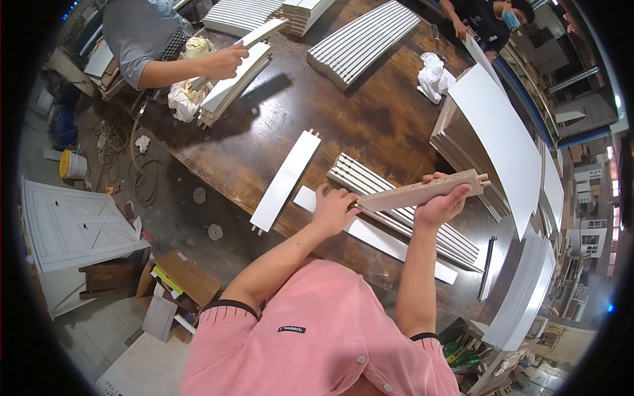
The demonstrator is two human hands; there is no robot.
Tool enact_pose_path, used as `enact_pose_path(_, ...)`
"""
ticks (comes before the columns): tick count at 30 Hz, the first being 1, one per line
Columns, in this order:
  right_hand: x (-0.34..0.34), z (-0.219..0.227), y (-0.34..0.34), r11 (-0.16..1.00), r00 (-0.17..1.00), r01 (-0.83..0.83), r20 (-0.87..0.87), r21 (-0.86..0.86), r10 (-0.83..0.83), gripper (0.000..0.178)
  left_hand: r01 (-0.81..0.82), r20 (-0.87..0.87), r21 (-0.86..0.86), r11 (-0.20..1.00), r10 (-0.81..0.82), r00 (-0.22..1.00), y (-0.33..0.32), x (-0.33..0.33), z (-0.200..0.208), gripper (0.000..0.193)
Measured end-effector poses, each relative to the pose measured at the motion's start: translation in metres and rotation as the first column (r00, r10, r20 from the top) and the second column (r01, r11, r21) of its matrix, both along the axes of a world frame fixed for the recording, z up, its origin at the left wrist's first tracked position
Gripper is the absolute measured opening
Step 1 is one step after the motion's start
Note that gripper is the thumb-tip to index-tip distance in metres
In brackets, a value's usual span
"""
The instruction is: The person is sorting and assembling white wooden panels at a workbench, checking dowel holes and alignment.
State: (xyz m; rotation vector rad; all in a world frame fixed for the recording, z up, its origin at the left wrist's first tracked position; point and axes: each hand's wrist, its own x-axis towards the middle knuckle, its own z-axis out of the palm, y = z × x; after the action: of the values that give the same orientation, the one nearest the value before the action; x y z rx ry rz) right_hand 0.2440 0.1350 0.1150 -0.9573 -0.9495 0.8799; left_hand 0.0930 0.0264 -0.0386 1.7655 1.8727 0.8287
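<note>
A narrow white-faced board [422, 191] with a raw chipboard edge is held tilted over the table in my right hand [441, 206], thumb on one side and fingers round the other. Wooden dowels [484, 180] stick out of its right end. At its left end my left hand [335, 210] is closed in a pinch on a small wooden dowel, partly hidden by the fingers. A similar white board [286, 181] with dowels at both ends lies to the left. Beneath my hands are a single white strip [383, 237] and a row of white-edged boards [422, 221].
A brown wooden table [264, 119] spans the middle. Stacked panels [495, 138] and a dark rod [487, 267] are at the right. Another row of boards [363, 43] lies far back. Two co-workers handle boards across the table, one hand [224, 63] at far left. A crumpled white cloth [432, 76] lies far right.
</note>
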Motion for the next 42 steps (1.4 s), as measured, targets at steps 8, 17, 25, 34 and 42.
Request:
enact_pose_path(8,0.006,-0.007,-0.001,0.999,0.996,0.035,0.076,0.018,-0.036,0.073,0.041,-0.048,-0.033,0.999,-0.043,0.998,0.003,-0.003,0.002,0.028)
enact_pose_path(17,-0.02,-0.016,-0.028,0.866,0.893,-0.381,0.372,0.326,0.253,0.061,0.055,0.003,-0.028,0.998,-0.055,0.998,0.011,-0.007,0.009,0.024)
enact_pose_path(25,-0.023,-0.026,-0.037,0.83,0.88,-0.435,0.36,0.349,0.31,0.057,0.147,0.093,-0.051,0.988,-0.142,0.986,0.011,-0.021,0.022,0.036)
enact_pose_path(34,-0.006,-0.04,-0.038,0.909,0.876,-0.413,0.299,0.061,0.378,0.067,0.343,0.562,0.095,0.934,-0.335,0.756,0.05,-0.007,0.089,0.046)
enact_pose_path(42,-0.012,-0.066,-0.035,0.909,0.901,-0.381,0.291,0.171,0.322,0.063,0.322,0.595,0.1,0.941,-0.316,0.739,0.053,0.025,0.02,0.038)
